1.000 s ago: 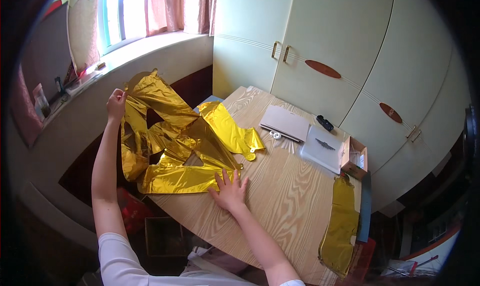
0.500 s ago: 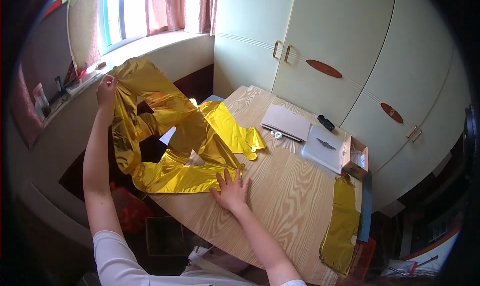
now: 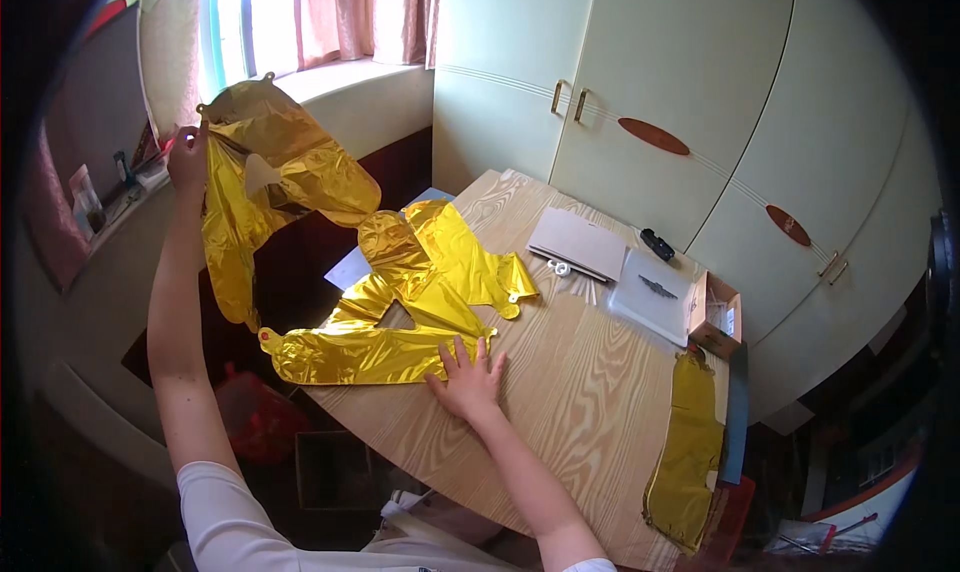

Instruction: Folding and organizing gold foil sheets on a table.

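And here a lifted gold foil [image 3: 320, 177] is held out beyond the worktop [image 3: 590, 412]'s left edge, its upper corner gripped by the left hand [image 3: 187, 162], whose fingers are closed on it, seemingly so that the creased sheet can be spread clear of the rest. A flat gold foil [image 3: 370, 359] is laid along the near-left edge, its left end jutting past that edge; at its right end the right hand [image 3: 466, 384] is set down open, fingers spread, apparently so that the foil is kept from being dragged away. Whether the two are joined cannot be told. Behind, a yellow foil flap [image 3: 455, 257] is spread toward the far-left edge, while a gold foil strip [image 3: 685, 452] is parked along the right edge, as if to be kept out of the way, below an open box [image 3: 716, 312] near the far-right corner. And the change: compared with one second ago, the left hand has been carried higher and farther left, the lifted foil has been drawn out of the bunched heap, and a dark gap has been opened below it; the right hand has been kept almost exactly in place.
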A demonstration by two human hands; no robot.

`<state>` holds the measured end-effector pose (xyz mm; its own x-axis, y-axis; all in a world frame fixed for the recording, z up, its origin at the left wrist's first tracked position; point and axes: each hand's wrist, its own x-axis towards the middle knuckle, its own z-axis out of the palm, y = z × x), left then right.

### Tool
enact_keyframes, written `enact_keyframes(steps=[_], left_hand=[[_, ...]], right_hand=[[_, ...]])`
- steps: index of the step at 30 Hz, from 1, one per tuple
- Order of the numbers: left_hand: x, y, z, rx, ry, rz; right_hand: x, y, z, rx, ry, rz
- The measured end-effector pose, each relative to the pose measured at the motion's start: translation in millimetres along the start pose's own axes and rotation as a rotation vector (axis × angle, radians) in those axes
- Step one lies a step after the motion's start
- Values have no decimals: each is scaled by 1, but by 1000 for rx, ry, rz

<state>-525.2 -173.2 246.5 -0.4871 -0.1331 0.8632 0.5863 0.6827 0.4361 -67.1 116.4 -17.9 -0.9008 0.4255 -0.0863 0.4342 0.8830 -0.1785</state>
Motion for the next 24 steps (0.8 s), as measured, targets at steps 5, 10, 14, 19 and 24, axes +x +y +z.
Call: enact_keyframes(steps=[5,10,14,19,24], left_hand=[[-2,20,-6,7,10,70],[28,34,-33,-1,86,20],[48,34,-54,26,39,-32],[55,45,-78,-15,106,12],[58,54,-98,129,97,41]], right_hand=[[1,2,4,-20,4,8],[-1,2,1,-16,0,5],[-1,2,3,-9,4,-5],[-1,3,-1,-19,-21,12],[-3,2,-2,-2,-7,2]])
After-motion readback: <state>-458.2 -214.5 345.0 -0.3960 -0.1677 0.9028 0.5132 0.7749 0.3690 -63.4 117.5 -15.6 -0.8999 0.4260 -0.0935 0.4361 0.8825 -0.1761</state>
